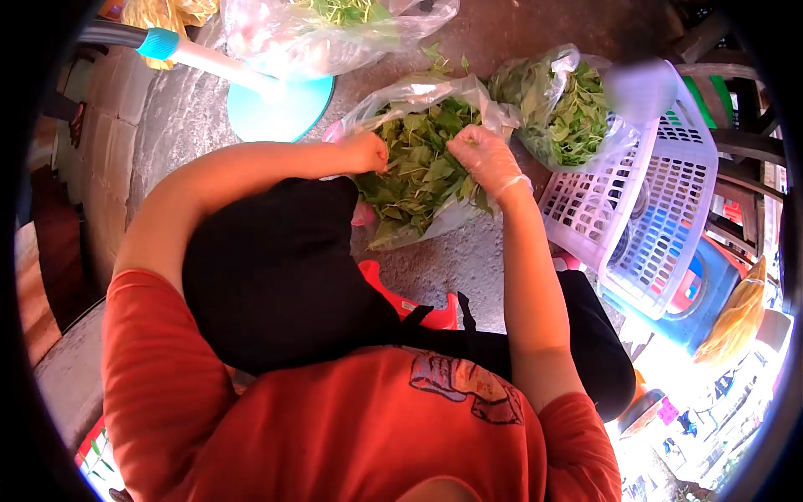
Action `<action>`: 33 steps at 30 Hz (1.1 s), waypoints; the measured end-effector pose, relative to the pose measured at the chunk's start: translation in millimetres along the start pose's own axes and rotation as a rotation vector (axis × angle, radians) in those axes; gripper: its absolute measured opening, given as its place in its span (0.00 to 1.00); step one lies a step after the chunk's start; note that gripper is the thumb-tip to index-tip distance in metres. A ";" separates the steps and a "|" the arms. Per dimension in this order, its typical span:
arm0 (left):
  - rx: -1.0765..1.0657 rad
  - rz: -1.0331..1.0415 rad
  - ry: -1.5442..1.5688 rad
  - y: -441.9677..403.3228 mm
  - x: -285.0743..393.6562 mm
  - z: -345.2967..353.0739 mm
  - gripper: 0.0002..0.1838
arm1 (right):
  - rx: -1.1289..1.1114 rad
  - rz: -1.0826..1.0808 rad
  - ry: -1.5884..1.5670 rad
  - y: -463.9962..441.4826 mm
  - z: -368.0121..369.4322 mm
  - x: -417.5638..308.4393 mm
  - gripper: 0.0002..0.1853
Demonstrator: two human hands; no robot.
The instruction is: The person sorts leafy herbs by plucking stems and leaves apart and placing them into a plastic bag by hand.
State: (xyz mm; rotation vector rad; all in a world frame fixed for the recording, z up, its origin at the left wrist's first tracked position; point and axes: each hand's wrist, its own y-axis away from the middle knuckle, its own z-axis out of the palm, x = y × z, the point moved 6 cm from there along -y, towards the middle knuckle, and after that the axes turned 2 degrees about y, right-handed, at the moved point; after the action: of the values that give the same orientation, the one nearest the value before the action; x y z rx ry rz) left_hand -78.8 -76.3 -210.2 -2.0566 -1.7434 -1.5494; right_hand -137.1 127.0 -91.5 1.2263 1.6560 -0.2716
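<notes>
Between my knees an open clear plastic bag point(418, 89) holds a heap of green leaves point(418, 163) with thin stems. My left hand point(365, 153) is at the left rim of the heap, its fingers curled closed; what is in them, if anything, is too small to make out. Over the right side of the leaves, my right hand point(487, 159) wears a thin clear glove. Its fingers are pinched together close to the leaves, and I cannot tell what lies between them.
Another clear bag of leaves point(577, 125) stands to the right, beside stacked white plastic baskets point(661, 201). A stand with a round turquoise base point(284, 113) is at upper left. Further back lies a plastic bag with greens point(343, 42). A red stool point(418, 309) shows below me.
</notes>
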 end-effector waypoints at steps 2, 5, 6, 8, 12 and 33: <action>-0.046 -0.196 0.077 6.9 26.8 -15.2 0.11 | -0.001 0.026 -0.028 -2.8 -4.4 -1.0 0.15; -0.178 -0.069 0.391 12.3 79.6 -37.3 0.10 | 0.065 0.004 -0.025 -6.7 -15.8 2.1 0.15; -0.138 -0.037 0.443 14.0 90.8 -49.0 0.10 | 0.095 -0.013 -0.014 -6.4 -19.9 1.9 0.15; -0.047 0.025 0.549 18.8 108.3 -73.0 0.10 | 0.119 0.005 -0.070 -6.0 -26.8 4.0 0.15; 0.050 0.053 0.591 26.5 121.6 -95.4 0.11 | 0.070 -0.024 -0.195 -5.3 -34.1 -5.2 0.14; 0.166 0.327 0.519 31.0 150.6 -101.2 0.09 | -0.038 -0.141 -0.267 6.6 8.5 -38.6 0.11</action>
State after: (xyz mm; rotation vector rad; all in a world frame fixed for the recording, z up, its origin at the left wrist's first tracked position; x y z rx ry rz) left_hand -139.0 -37.2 -40.7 -1.5719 -1.2327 -1.5823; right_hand -127.9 101.7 -61.7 0.9986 1.5090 -0.4683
